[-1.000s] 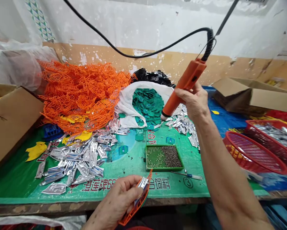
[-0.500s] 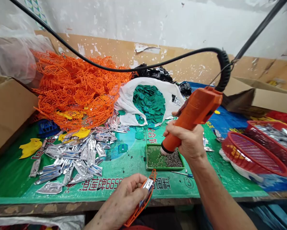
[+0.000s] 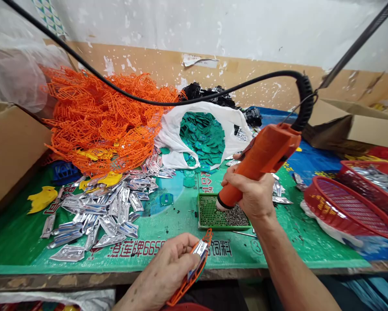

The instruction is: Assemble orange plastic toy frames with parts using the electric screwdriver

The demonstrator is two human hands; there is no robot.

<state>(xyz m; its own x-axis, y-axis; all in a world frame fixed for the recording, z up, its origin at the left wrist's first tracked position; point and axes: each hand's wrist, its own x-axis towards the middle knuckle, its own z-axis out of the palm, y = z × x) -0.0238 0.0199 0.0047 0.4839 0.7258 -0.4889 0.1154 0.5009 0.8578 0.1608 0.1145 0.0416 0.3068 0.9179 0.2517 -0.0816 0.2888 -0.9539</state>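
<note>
My right hand [image 3: 252,192] is closed around an orange electric screwdriver [image 3: 259,162] whose black coiled cable [image 3: 306,101] runs up and to the left. The tool's tip rests on a small green screw tray [image 3: 208,211] half filled with dark screws. At the table's front edge my left hand [image 3: 168,270] grips an orange plastic frame [image 3: 194,270] with a silver metal piece laid against it.
A heap of orange plastic frames [image 3: 106,119] lies at the back left, with silver metal pieces [image 3: 106,207] scattered in front. A white bag of green parts [image 3: 202,136] sits behind the tray. Red baskets [image 3: 349,207] stand at the right, cardboard boxes [image 3: 12,151] at both sides.
My right hand brought the screwdriver down from above the green parts bag to the screw tray, where its tip now rests. The left hand kept the frame nearly still.
</note>
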